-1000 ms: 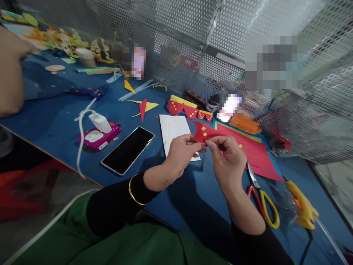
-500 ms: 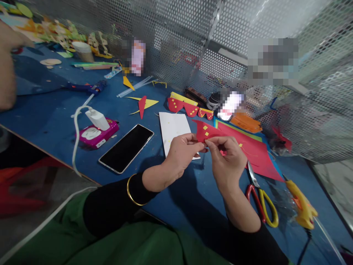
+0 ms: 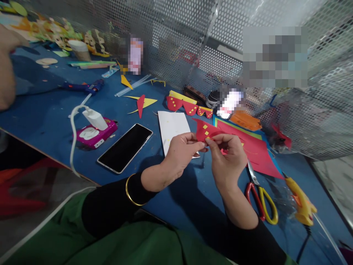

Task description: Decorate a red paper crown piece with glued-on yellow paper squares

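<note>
Centrally in the head view, the left hand (image 3: 180, 152) and right hand (image 3: 228, 158) pinch a red paper piece (image 3: 205, 131) (dotted with yellow squares) between fingertips, above the blue table (image 3: 55, 117); scissors (image 3: 259, 198) lie lower right, a phone (image 3: 125, 147) left.

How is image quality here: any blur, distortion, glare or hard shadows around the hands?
Head view: wide-angle bending curves the table edge and mesh wall; left hand, right hand and red paper piece are fairly sharp; dark forearm shadows fall on the blue top; phone shows no glare; frame edges smear.
</note>
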Action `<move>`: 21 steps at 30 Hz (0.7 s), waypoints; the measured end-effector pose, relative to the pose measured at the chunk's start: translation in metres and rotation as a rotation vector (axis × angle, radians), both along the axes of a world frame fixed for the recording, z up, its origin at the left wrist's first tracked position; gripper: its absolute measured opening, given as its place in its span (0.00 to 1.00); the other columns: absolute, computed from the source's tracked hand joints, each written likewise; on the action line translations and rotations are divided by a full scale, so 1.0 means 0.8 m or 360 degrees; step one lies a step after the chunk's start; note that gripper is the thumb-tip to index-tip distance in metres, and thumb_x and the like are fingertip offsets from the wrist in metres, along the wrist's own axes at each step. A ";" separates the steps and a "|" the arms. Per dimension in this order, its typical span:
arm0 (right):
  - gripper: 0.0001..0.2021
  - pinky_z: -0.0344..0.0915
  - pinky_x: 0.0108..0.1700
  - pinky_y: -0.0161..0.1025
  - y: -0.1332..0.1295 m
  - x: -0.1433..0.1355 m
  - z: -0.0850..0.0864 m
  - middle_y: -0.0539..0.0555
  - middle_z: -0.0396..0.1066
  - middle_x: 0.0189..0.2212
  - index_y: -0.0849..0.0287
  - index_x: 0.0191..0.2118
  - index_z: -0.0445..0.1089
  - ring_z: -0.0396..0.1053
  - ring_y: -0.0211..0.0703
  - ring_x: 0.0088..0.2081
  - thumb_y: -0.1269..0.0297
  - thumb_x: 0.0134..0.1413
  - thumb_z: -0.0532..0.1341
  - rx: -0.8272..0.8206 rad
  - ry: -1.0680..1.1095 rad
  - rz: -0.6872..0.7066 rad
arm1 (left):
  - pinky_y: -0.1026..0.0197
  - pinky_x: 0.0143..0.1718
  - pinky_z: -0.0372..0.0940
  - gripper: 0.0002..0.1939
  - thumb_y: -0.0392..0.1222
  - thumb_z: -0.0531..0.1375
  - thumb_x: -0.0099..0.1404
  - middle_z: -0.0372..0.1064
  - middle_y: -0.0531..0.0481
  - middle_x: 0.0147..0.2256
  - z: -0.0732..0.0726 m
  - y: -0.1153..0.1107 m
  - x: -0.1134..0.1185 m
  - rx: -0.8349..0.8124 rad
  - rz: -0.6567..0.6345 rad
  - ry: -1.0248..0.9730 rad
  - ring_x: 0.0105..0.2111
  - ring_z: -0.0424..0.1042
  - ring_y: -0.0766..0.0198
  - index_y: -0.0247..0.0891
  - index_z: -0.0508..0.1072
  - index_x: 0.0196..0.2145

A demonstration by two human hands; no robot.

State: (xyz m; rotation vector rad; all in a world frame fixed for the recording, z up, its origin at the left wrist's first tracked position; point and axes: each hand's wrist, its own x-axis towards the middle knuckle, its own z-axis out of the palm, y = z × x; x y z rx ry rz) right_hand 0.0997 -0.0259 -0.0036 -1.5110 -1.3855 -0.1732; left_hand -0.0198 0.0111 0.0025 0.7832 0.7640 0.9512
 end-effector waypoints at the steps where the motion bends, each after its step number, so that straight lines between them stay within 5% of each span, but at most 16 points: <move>1: 0.04 0.66 0.34 0.38 -0.001 0.000 0.000 0.48 0.70 0.29 0.54 0.33 0.70 0.68 0.39 0.31 0.66 0.58 0.66 0.0001 -0.0012 0.0007 | 0.66 0.30 0.63 0.02 0.31 0.65 0.57 0.75 0.52 0.27 0.000 0.000 0.000 0.0001 0.0000 0.0007 0.30 0.77 0.66 0.36 0.76 0.29; 7: 0.05 0.65 0.38 0.40 -0.008 0.000 0.007 0.50 0.73 0.31 0.53 0.35 0.73 0.70 0.42 0.35 0.66 0.64 0.61 0.0075 -0.0107 0.0028 | 0.65 0.29 0.63 0.02 0.31 0.65 0.58 0.75 0.51 0.28 0.003 0.002 -0.001 0.0001 0.0030 0.0065 0.29 0.77 0.66 0.35 0.76 0.29; 12: 0.10 0.65 0.47 0.47 -0.021 0.008 0.005 0.54 0.79 0.42 0.53 0.49 0.73 0.75 0.49 0.45 0.68 0.68 0.56 0.0119 -0.0316 -0.0027 | 0.65 0.29 0.62 0.03 0.32 0.66 0.57 0.77 0.51 0.30 0.001 0.002 0.000 0.0003 0.0022 0.0034 0.29 0.78 0.66 0.36 0.77 0.30; 21: 0.29 0.51 0.66 0.58 -0.043 0.026 -0.011 0.55 0.74 0.57 0.48 0.69 0.55 0.66 0.57 0.63 0.65 0.64 0.55 -0.0012 -0.1045 0.0169 | 0.65 0.30 0.62 0.02 0.32 0.65 0.57 0.76 0.52 0.29 0.003 0.000 -0.001 0.0014 -0.0008 0.0024 0.28 0.75 0.68 0.37 0.78 0.29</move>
